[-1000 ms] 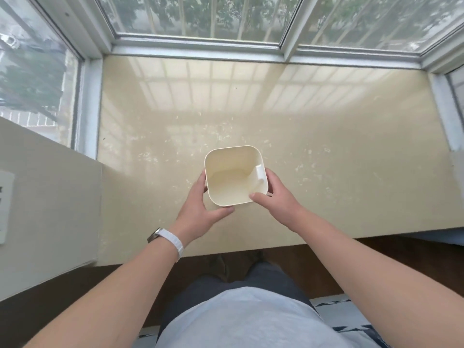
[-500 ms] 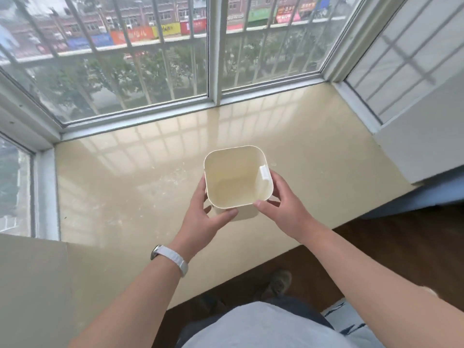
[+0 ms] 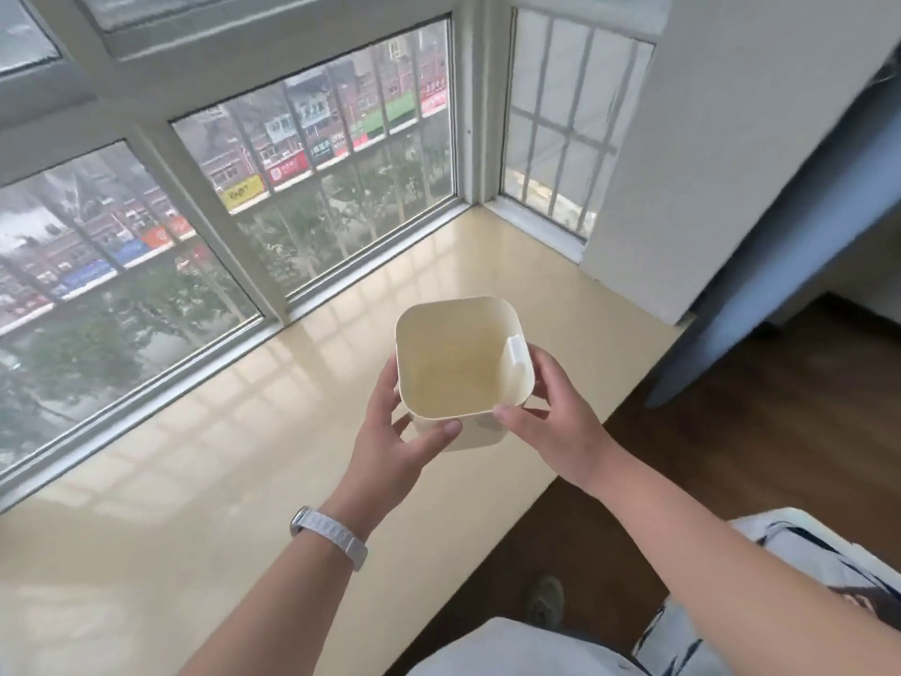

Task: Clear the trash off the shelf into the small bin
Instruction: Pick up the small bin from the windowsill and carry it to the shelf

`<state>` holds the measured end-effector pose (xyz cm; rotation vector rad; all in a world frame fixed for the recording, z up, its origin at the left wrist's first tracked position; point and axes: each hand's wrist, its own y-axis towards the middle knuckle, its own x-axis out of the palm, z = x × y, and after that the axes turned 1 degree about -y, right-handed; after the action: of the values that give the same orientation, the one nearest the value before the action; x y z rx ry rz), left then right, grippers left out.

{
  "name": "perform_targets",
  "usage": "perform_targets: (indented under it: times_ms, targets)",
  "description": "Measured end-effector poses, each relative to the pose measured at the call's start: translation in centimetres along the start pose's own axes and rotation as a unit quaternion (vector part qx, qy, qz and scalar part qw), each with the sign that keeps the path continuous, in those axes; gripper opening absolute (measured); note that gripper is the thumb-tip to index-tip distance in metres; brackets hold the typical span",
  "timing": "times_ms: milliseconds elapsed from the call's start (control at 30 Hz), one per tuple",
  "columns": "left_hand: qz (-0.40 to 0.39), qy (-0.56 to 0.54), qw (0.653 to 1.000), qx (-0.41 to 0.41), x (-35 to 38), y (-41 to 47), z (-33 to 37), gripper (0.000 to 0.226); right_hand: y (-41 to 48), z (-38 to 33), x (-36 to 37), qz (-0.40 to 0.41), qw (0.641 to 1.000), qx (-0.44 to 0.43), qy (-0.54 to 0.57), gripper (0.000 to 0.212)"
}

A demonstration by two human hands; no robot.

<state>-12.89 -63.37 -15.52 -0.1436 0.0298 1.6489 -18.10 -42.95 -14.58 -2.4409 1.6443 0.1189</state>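
Note:
A small cream square bin (image 3: pixel 453 368) is held upright in the air above the front part of the beige window shelf (image 3: pixel 219 480). My left hand (image 3: pixel 395 441) grips its left and near side, thumb across the front wall. My right hand (image 3: pixel 551 422) grips its right side by the white clip on the rim. The bin's inside looks empty. No trash shows on the visible part of the shelf.
Barred windows (image 3: pixel 312 187) bound the shelf at the back and right. A white wall (image 3: pixel 731 163) and a blue-grey slanted panel (image 3: pixel 780 265) stand at the right. Dark wood floor (image 3: pixel 731 456) lies below the shelf's edge, with a patterned white cloth (image 3: pixel 804 563) at lower right.
My view has swung up and to the right, from the shelf's middle toward its right corner. Both hands keep the same hold on the bin, now lifted off the shelf.

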Motion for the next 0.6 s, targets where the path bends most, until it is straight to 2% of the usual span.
perform_targets:
  times_ms: [333, 600]
  targets:
    - [-0.161, 0.055, 0.984, 0.052, 17.8, 8.5, 4.2, 0.089, -3.3, 3.0, -17.9, 0.153, 0.987, 0.005, 0.043, 0.062]
    - [-0.301, 0.063, 0.947, 0.088, 29.2, 11.5, 6.1, 0.087, -8.4, 4.5, -26.1, 0.294, 0.955, 0.016, 0.045, 0.057]
